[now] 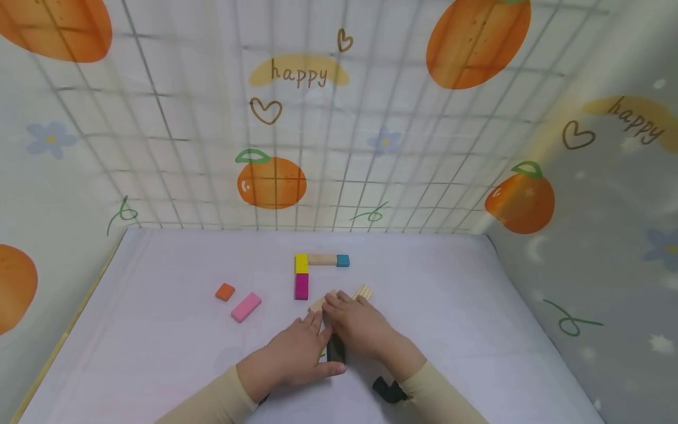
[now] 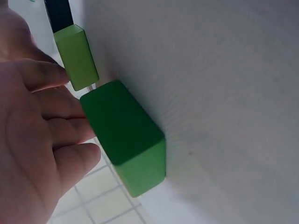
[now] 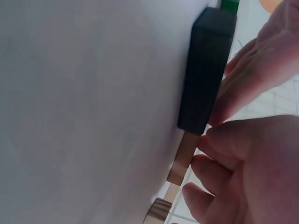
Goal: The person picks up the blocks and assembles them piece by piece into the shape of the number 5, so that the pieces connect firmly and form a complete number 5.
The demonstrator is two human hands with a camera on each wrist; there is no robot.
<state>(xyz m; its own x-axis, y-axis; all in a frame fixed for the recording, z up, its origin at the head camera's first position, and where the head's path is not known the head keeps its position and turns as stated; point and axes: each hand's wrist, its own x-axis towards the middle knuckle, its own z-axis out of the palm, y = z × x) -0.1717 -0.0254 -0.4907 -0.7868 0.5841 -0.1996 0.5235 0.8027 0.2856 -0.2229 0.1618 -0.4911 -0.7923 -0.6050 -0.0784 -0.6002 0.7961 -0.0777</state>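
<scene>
While the left hand [image 1: 299, 356] lies relaxed, fingers and thumb extended, beside a dark green rectangular block [image 2: 124, 123] and a light green rectangular block [image 2: 77, 58], the right hand [image 1: 360, 321] reaches over a plain wooden block [image 1: 319, 303]; whether it grips this cannot be told. A black rectangular block [image 1: 336, 348] lies between the hands on the white tabletop [image 1: 159, 353]. Left of them lies a pink rectangular block [image 1: 246, 307].

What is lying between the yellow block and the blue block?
A plain wooden block lies between the yellow block and the blue block; the head view shows this.
</scene>
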